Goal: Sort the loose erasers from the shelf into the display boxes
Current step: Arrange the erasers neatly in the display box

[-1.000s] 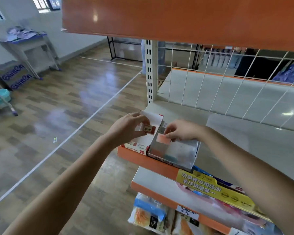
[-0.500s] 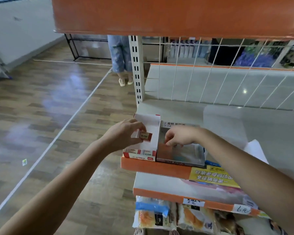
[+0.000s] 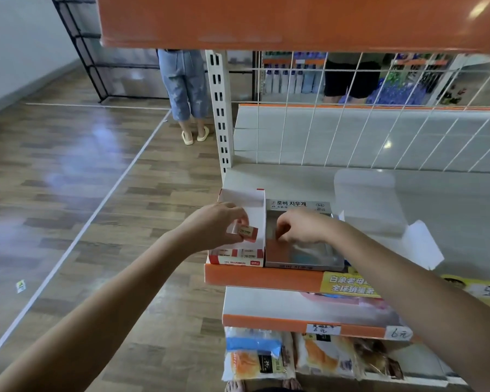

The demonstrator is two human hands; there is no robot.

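The placing step is in hand: the left hand [image 3: 212, 227] pinches a small red-and-white sleeved eraser [image 3: 248, 232] over the red-and-white card display box [image 3: 239, 260], so lowering it squarely beside the row at the front seems next. The right hand [image 3: 301, 226] reaches into the neighbouring grey, glossy display box [image 3: 303, 257] with fingers curled; whether they grip anything I cannot tell.
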